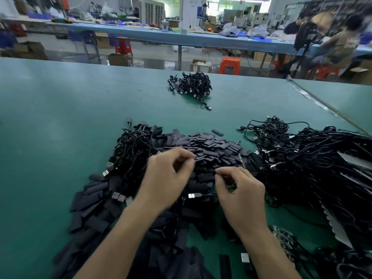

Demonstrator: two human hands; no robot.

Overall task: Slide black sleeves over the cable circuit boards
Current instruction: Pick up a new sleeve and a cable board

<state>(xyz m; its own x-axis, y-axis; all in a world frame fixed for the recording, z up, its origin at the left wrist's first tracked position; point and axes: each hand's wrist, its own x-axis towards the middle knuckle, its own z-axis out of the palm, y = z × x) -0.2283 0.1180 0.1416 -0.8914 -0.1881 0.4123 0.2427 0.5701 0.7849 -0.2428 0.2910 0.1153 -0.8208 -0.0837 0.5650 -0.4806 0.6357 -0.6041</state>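
black sleeves (211, 147) are lying heaped near the tabletop's (60, 117) front edge; over them the right hand (241, 191) is pinching a cable (194, 195); the left hand (167, 178) is curling, its grasp blurred, cannot tell; judging by the cable heap (314, 162) waiting at the right edge against the small pile (193, 85) toward the far edge, most is remaining

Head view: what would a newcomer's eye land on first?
The heap of black sleeves fills the middle of the green table, with the left hand and right hand hovering over it. A big tangle of black cables sprawls to the right, and a smaller bundle sits farther back.
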